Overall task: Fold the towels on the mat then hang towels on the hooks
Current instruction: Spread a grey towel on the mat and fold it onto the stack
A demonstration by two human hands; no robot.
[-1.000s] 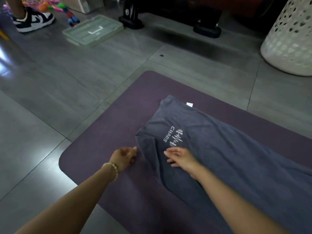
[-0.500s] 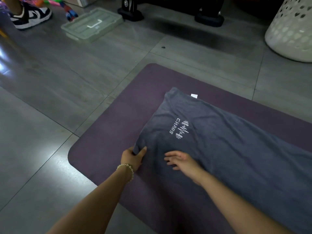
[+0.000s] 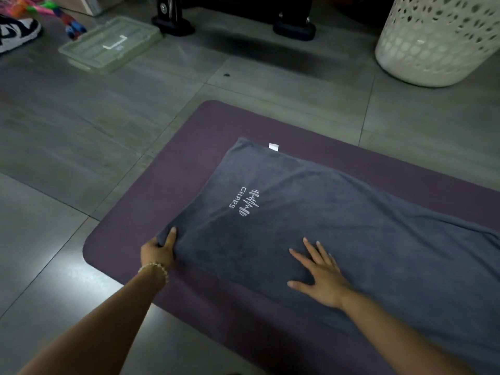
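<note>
While the grey towel (image 3: 338,226) lies flat along the purple mat (image 3: 121,247), the folding is, as I judge, only at its beginning. Well beyond the left end of the mat, a shoe (image 3: 16,33) and a clear plastic box (image 3: 111,46) rest on the floor tiles.

At the mat's left end, near its front edge, the left hand (image 3: 158,251), with a bead bracelet (image 3: 154,267) on the wrist, pinches the near corner of the towel. One finger lies on top of the cloth. The others seem to be under the edge, but I cannot see them well.

The towel covers the middle of the mat and runs out of view toward the mat's right end. Its white logo (image 3: 249,203) faces up, and a small white label (image 3: 273,146) sticks out at the far edge. More to the right, over the mat's front half, the right hand (image 3: 322,277) lies open on the cloth, palm down and fingers spread, holding nothing. Beyond the mat's far right side stands a white basket (image 3: 438,41) with holes.

To do this step well, I think the right hand should press the cloth so that it does not slide, while the left hand pulls the corner gently to remove wrinkles. Then the corner should be carried over to meet the opposite corner, with the edges matching, before the crease is smoothed. No hooks are visible.
</note>
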